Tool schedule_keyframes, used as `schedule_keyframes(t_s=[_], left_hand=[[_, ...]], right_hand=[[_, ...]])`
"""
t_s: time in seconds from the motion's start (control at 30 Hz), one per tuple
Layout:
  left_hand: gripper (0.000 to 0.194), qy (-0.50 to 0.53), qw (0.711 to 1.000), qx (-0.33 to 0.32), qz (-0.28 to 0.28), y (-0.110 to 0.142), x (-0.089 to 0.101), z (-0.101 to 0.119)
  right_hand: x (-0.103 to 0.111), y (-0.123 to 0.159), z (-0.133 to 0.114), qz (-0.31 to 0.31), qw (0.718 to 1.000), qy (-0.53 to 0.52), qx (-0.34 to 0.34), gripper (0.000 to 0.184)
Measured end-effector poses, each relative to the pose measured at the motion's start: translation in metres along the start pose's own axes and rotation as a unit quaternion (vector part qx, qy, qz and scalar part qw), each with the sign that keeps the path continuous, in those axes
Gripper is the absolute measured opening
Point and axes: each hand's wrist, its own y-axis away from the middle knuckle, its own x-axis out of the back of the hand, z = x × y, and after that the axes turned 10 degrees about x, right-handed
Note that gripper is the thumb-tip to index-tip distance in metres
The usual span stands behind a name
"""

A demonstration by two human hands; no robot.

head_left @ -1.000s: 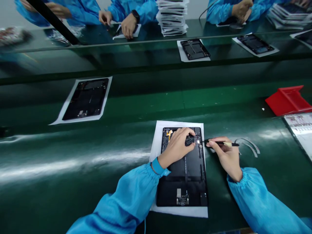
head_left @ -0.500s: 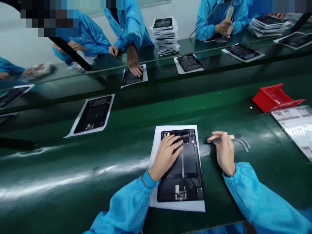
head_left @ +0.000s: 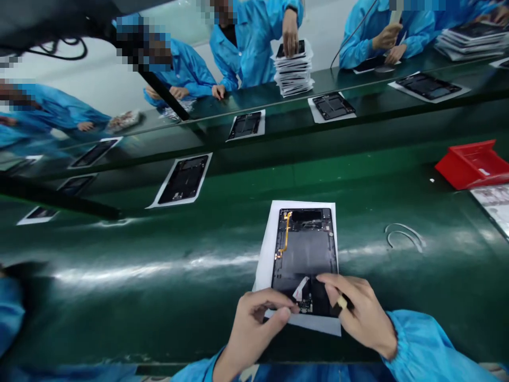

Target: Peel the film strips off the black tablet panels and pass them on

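An open black tablet housing (head_left: 306,249) lies on a white sheet (head_left: 264,265) in front of me, with an orange flex cable (head_left: 287,233) along its left side. My left hand (head_left: 258,323) is at its lower left corner, thumb and forefinger closed together near the small circuit board (head_left: 305,306). Whether they hold anything is hidden. My right hand (head_left: 358,307) is over the lower right side, holding tweezers (head_left: 342,302) whose yellow part shows among the fingers. Its forefinger points toward a pale, tilted strip (head_left: 301,289) above the board.
Two thin curved strips (head_left: 405,236) lie to the right, with a red bin (head_left: 473,164) beyond. Another tablet housing (head_left: 185,178) lies at left. Across the raised ledge, co-workers in blue sit near a stack of sheets and tablets (head_left: 293,71). A dark post (head_left: 59,199) juts in from the left.
Both my hands have moved to the housing's lower end; the left one has left its upper part. The pale strip now stands tilted. A co-worker's hand has gone from a housing to the stack.
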Motion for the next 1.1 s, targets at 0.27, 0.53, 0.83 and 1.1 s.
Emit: schedule_keyframes(t_s=[0.27, 0.53, 0.83, 1.1], left_hand=[[0.031, 0.255, 0.948, 0.184, -0.043, 0.013, -0.034, -0.037], [0.020, -0.036, 0.996, -0.062, -0.046, 0.013, -0.035, 0.004], [0.021, -0.172, 0.953, -0.250, -0.024, 0.007, -0.041, 0.004], [0.013, -0.214, 0.973, -0.079, 0.011, 0.041, 0.003, -0.032]], right_hand=[[-0.003, 0.017, -0.031, -0.108, 0.990, 0.065, 0.059, 0.028], [0.022, 0.010, -0.045, -0.127, 0.961, 0.207, 0.129, 0.032], [0.027, 0.006, -0.064, -0.160, 0.902, 0.357, 0.184, 0.037], [0.030, 0.005, 0.005, -0.089, 0.970, 0.223, -0.037, 0.027]])
